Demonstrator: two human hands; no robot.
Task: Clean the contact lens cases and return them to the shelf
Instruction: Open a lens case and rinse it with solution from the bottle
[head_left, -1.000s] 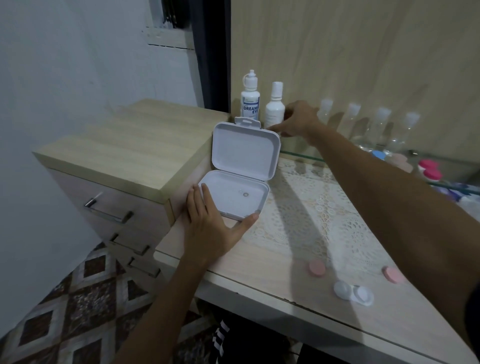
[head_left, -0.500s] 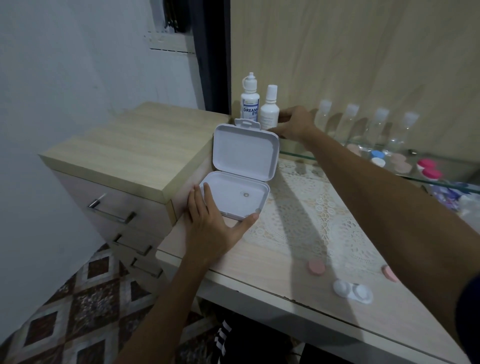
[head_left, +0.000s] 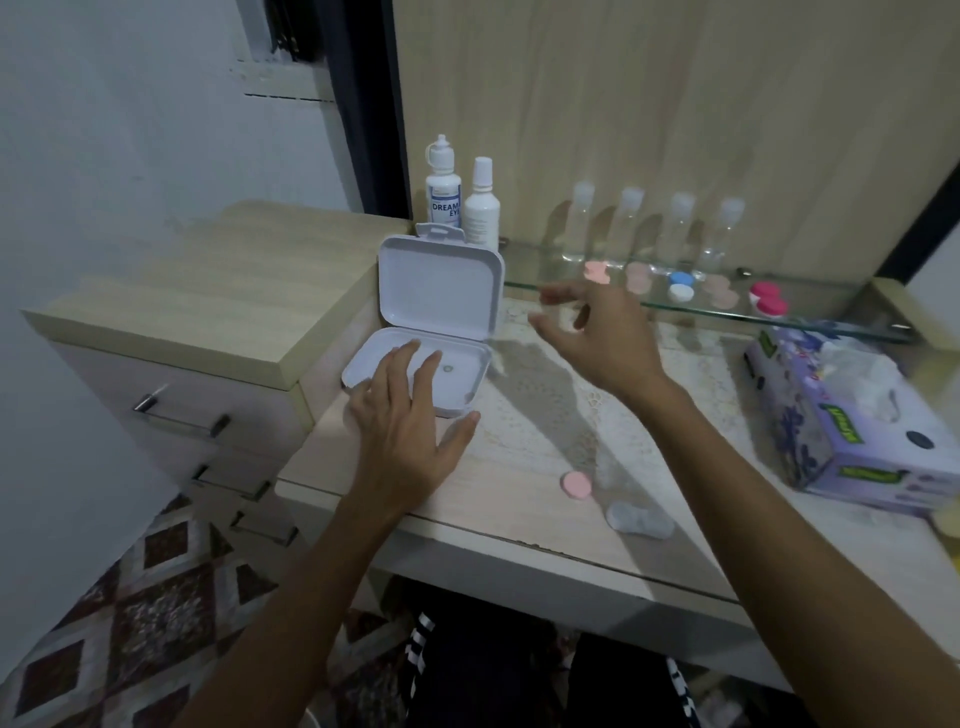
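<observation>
You can read "DREAM EYE" in blue on the label of the left dropper bottle (head_left: 443, 197); the green labels on the tissue box (head_left: 852, 421) are too blurred.

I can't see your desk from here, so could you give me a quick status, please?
Left hand open, fingers on white box. Right hand open, empty, above desk. Clear lens case and pink cap at desk front.
</observation>
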